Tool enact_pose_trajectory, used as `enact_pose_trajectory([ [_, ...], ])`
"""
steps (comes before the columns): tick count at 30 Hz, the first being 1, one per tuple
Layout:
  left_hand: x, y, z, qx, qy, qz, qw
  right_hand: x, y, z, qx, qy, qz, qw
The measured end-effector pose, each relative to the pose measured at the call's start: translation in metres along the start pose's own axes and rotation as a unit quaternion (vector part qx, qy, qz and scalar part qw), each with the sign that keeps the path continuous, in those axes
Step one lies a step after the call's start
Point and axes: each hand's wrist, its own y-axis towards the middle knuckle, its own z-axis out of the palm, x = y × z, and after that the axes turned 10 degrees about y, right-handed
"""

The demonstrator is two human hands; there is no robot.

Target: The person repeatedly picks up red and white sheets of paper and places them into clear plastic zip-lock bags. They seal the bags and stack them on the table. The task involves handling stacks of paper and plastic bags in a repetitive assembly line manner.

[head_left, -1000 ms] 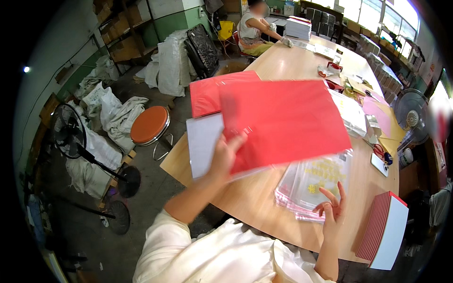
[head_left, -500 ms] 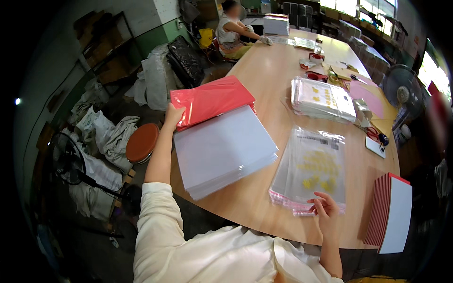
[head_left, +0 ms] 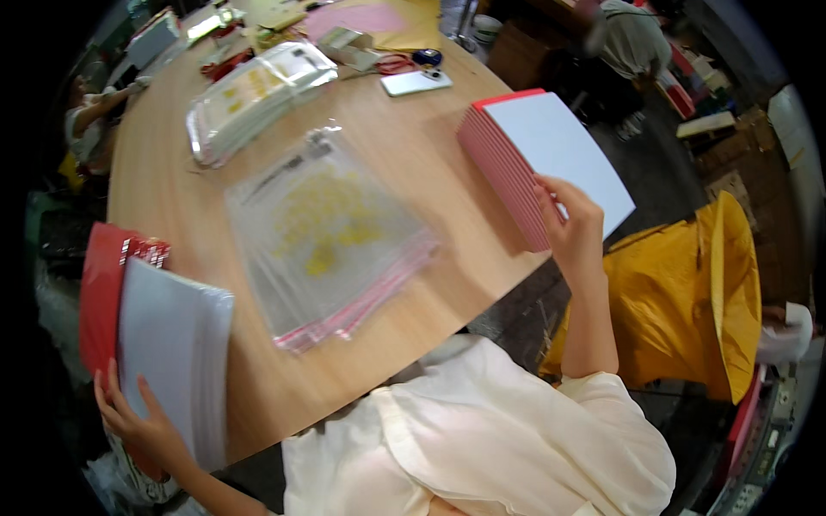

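Observation:
My left hand [head_left: 142, 426], fingers spread, rests against the near end of a stack of white sheets in clear film [head_left: 172, 344] at the table's left edge. Beside that stack lies a red film-wrapped packet [head_left: 103, 292]. At the right, my right hand [head_left: 575, 224] has its fingers bent round the near edge of the top white board [head_left: 559, 142] on a stack of red-and-white boards [head_left: 499, 163]. Between my hands, a fanned pile of clear plastic bags [head_left: 318, 232] with yellow print and pink strips lies flat.
Farther back are a bundle of clear bags [head_left: 258, 95], a white phone [head_left: 416, 82], red-handled scissors [head_left: 396, 64] and a small box [head_left: 347, 45]. A yellow sack [head_left: 671, 292] stands right of the table [head_left: 413, 310]. Another person [head_left: 90, 120] sits at the far left.
The view has swung to the right. My right hand has gone from above the clear bags to the red-and-white stack. My left hand has come off the red packet to the white stack's near end.

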Motion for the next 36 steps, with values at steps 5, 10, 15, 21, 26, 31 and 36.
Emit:
enact_pose_trajectory([
  [5,-0.171,-0.043,-0.014,0.135,-0.358,0.097,0.919,-0.054,-0.012,-0.018,0.079,-0.242,0.026,0.967],
  [10,-0.283,-0.06,-0.022,0.217,-0.533,0.227,0.786,-0.047,-0.027,-0.048,0.205,-0.147,-0.003,0.968],
  [15,-0.321,-0.067,-0.023,0.232,-0.578,0.28,0.731,-0.091,-0.058,-0.069,0.194,-0.166,-0.034,0.966],
  [21,-0.334,-0.075,-0.021,0.264,-0.576,0.29,0.718,-0.123,-0.055,-0.08,0.16,-0.135,-0.096,0.973],
  [26,-0.335,-0.077,-0.021,0.273,-0.578,0.28,0.716,-0.121,-0.052,-0.09,0.196,-0.048,-0.056,0.978],
  [31,-0.332,-0.082,-0.02,0.283,-0.578,0.274,0.715,-0.11,-0.05,-0.092,0.188,-0.088,-0.054,0.977],
  [36,-0.33,-0.084,-0.02,0.281,-0.575,0.27,0.719,-0.088,-0.051,-0.065,0.083,-0.118,0.013,0.989],
])
